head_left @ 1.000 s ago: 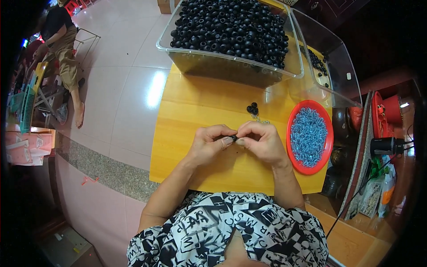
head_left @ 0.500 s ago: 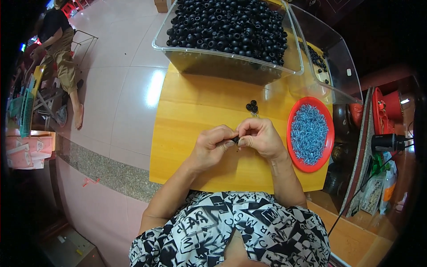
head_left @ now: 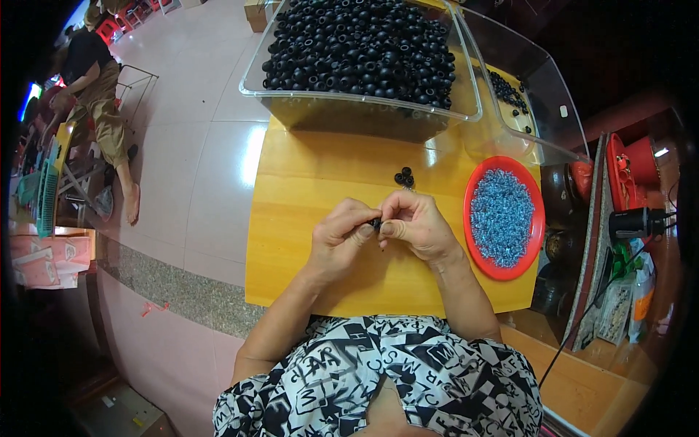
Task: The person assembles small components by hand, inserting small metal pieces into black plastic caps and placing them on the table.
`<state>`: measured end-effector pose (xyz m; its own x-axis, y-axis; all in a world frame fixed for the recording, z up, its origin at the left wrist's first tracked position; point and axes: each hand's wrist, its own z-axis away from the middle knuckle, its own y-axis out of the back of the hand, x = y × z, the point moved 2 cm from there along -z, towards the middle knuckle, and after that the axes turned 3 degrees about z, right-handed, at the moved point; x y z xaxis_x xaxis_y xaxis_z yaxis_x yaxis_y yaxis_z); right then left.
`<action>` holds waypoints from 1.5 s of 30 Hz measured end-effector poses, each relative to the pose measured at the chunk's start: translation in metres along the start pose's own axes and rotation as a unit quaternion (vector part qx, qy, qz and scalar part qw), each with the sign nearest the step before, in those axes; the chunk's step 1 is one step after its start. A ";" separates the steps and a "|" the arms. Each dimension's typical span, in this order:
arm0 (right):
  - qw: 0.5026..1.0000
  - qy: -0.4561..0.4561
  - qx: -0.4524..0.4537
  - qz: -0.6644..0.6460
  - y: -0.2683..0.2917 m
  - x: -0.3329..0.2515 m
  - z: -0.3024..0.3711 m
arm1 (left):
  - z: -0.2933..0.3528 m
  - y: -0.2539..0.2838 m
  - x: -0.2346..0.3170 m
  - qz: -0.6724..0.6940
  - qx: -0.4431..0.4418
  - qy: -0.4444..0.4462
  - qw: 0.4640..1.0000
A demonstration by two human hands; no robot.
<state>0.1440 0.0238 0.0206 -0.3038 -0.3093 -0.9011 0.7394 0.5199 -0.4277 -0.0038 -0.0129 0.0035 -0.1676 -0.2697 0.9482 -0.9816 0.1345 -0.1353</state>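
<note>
Above the middle of the yellow table point(head_left: 306, 167), my two hands meet at the fingertips. A small black round piece point(head_left: 376, 223) is pinched by the thumb and forefinger of my left hand point(head_left: 338, 238). My right hand point(head_left: 417, 227) is closed in a pinch against the piece's right side; whatever else its fingertips hold is hidden. Just beyond the hands lie several similar black pieces point(head_left: 405, 177) in a small cluster, with tiny clear bits beside them. A red plate point(head_left: 468, 218) to the right is heaped with small translucent blue pieces point(head_left: 502, 218).
A clear plastic bin point(head_left: 364, 98) full of black hollow pieces stands at the table's far side. Beside it, another clear bin point(head_left: 542, 87) holds fewer. Shelves with a black cylindrical device point(head_left: 637, 222) stand at right. Another person point(head_left: 102, 95) is at the far left.
The whole view has shifted slightly. My hands stay together on the black piece, with only small finger movement.
</note>
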 end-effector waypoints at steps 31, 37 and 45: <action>0.991 -0.061 -0.027 -0.115 -0.007 0.005 0.003 | -0.001 -0.006 0.003 0.179 0.002 0.031 0.983; 0.995 -0.047 -0.002 -0.083 -0.006 0.003 0.004 | -0.002 -0.001 -0.002 0.199 0.066 0.080 0.975; 0.848 0.232 0.305 0.367 0.045 -0.118 0.021 | -0.002 0.002 -0.007 0.143 0.076 0.081 0.983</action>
<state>0.2257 0.0667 0.1096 0.2725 0.3394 -0.9003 0.9620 -0.1147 0.2479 -0.0041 -0.0087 -0.0023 -0.4347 -0.0847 0.8966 -0.9005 0.0358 -0.4333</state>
